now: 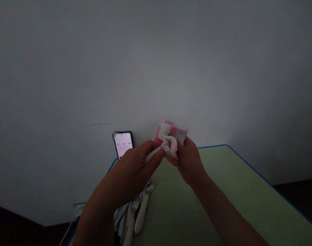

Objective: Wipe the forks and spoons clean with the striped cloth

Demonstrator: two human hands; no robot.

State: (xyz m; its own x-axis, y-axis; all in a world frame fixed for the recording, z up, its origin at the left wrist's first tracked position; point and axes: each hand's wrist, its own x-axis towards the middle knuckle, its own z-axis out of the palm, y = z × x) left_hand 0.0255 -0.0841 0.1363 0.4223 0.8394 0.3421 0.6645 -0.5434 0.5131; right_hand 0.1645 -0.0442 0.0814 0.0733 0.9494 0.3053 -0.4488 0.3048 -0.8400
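Observation:
My left hand (135, 164) is closed round the pale handle (153, 154) of a piece of cutlery. Its far end is hidden in a pink and white cloth (168, 136), so whether it is a fork, spoon or knife cannot be seen. Gripping the cloth from the right is my right hand (190, 159), its fingers partly covered by the bunched folds. Both hands are raised above the table, close together. Below my left forearm lies a fork (145, 205) with a cream handle, beside another cream-handled piece (130, 223) and several metal pieces.
A phone (124, 145) showing a timer leans against the grey wall (156, 68) at the back left. The light green table (222, 184) has a blue edge and meets the wall. A white cable (68, 227) hangs at the lower left.

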